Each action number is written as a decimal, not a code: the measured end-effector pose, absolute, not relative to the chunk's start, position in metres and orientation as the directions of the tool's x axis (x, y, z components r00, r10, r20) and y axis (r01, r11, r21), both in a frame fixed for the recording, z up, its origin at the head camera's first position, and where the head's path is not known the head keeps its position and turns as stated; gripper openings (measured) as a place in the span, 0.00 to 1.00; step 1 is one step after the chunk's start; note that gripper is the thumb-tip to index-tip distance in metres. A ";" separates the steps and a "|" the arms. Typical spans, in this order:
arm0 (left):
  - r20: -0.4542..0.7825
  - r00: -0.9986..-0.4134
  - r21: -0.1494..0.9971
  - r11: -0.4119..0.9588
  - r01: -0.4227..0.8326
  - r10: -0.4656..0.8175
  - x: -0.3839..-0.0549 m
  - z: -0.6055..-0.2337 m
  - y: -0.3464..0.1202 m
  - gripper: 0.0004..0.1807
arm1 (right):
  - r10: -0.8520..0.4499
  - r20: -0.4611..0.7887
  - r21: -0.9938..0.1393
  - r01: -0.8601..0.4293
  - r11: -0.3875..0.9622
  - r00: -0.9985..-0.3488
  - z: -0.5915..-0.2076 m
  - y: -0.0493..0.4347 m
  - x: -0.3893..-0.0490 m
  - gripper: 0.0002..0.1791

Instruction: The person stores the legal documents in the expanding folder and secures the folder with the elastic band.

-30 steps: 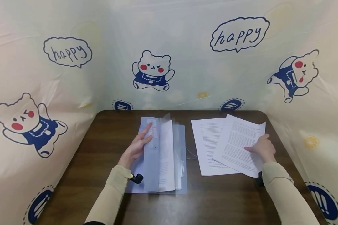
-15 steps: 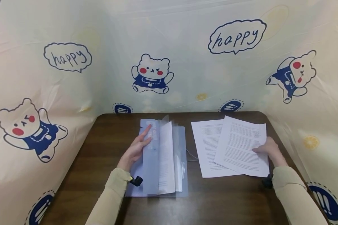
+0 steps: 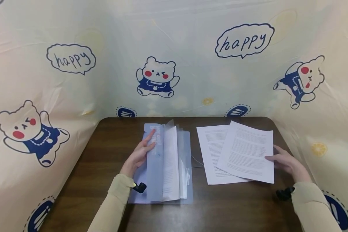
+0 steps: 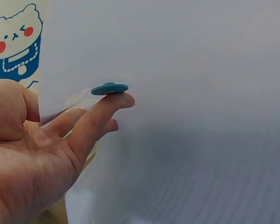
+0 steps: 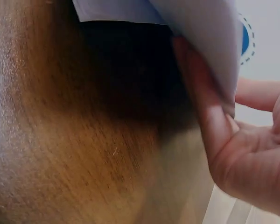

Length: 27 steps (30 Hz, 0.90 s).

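Note:
In the head view, a blue plastic folder (image 3: 155,180) stands partly open at the middle left, with printed sheets (image 3: 170,174) and clear sleeves inside. My left hand (image 3: 137,157) holds its raised cover, fingers extended along the surface. A teal disc button (image 4: 109,88) sits at a fingertip in the left wrist view; the cover's edge hides the thumb tip. My right hand (image 3: 288,163) pinches the right edge of the upper printed papers (image 3: 246,154), thumb on top and fingers beneath. These overlap another printed sheet (image 3: 210,145) lying on the table.
A thin string (image 3: 197,162) trails from the folder's right side toward the papers. The dark wooden table (image 3: 220,206) is bordered by a printed fabric backdrop (image 3: 191,64) at the back and sides.
My right hand has moved right and toward me, shifting from lying on the papers to pinching their right edge. The upper papers have turned slightly straighter. My left hand stays on the folder.

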<state>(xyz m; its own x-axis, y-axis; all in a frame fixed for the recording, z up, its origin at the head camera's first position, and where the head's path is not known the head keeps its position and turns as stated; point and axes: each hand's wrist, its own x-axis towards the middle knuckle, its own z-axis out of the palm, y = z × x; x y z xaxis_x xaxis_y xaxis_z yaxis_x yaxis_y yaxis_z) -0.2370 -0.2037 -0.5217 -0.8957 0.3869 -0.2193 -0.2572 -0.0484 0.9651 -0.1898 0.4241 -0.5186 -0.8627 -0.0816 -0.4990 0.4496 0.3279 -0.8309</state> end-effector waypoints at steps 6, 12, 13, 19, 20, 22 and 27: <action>-0.222 -0.898 0.966 -0.043 -0.257 0.380 -0.237 -0.522 -0.203 0.38 | -0.134 -0.445 -0.895 0.438 0.082 -0.885 -0.519 0.429 -0.183 0.56; -0.228 -0.903 0.965 -0.038 -0.259 0.365 -0.237 -0.523 -0.202 0.38 | -0.215 -0.370 -0.912 0.398 -0.099 -0.904 -0.510 0.428 -0.179 0.55; -0.227 -0.902 0.965 -0.038 -0.258 0.366 -0.237 -0.523 -0.202 0.38 | -0.236 -0.349 -0.916 0.384 -0.119 -0.907 -0.509 0.428 -0.178 0.55; -0.220 -0.902 0.967 -0.039 -0.251 0.371 -0.237 -0.522 -0.203 0.38 | -0.327 -0.254 -0.922 0.330 -0.203 -0.910 -0.495 0.421 -0.174 0.53; -0.218 -0.902 0.968 -0.036 -0.249 0.373 -0.237 -0.522 -0.203 0.38 | -0.335 -0.247 -0.922 0.327 -0.209 -0.909 -0.492 0.420 -0.173 0.53; -0.218 -0.902 0.968 -0.032 -0.247 0.373 -0.236 -0.522 -0.204 0.38 | -0.350 -0.231 -0.923 0.318 -0.215 -0.908 -0.486 0.416 -0.172 0.53; -0.212 -0.905 0.971 -0.028 -0.239 0.370 -0.236 -0.521 -0.205 0.38 | -0.377 -0.190 -0.940 0.279 -0.198 -0.907 -0.474 0.406 -0.168 0.53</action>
<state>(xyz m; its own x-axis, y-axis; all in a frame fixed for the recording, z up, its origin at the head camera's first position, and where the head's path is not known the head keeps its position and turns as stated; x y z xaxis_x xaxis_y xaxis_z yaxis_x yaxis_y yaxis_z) -0.2357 -0.2052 -0.5214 -0.9045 0.3700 -0.2120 -0.2391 -0.0283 0.9706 -0.1676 0.4058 -0.4735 -0.9067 -0.3768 -0.1896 0.2789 -0.1984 -0.9396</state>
